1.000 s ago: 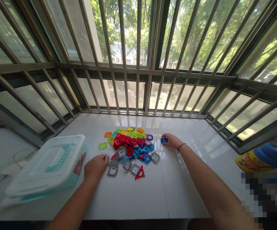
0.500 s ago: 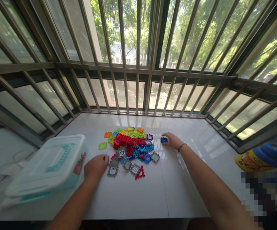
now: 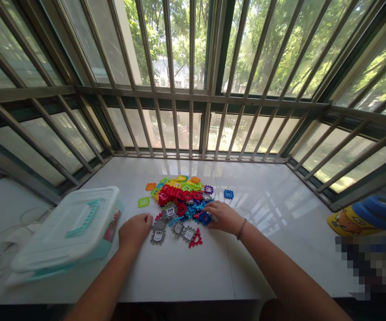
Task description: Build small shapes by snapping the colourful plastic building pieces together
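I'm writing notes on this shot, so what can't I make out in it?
All in the head view:
Whether the right hand grips the blue piece: the hand hides the contact.
Whether the left hand holds anything: its curled fingers cover the palm.
Lower pieces in the pile: upper ones cover them.
The lower right edge: pixelated.

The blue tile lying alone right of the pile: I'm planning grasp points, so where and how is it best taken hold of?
Probably pinch the blue tile by its near and far toothed edges, coming from above and the right. It lies flat on the white surface, apart from the pile on its left, so those edges look free.
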